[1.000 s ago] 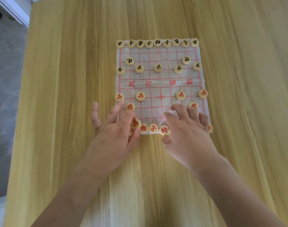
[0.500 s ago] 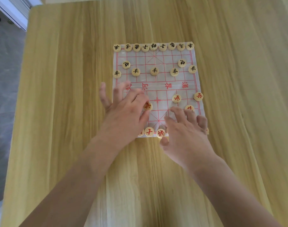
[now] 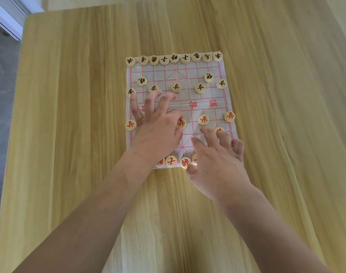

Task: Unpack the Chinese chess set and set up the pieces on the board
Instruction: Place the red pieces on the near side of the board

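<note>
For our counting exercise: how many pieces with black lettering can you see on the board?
16. Nine line the far edge, from to. Two cannons sit at and. Five soldiers span to. The left hand seems to hide none.

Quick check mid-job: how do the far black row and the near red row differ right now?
The far black row shows nine pieces in an unbroken line; the near red row shows only a few, the rest hidden under the left hand and right hand. Black characters there, red here. Both rows are pale round discs lining the board edges.
</note>
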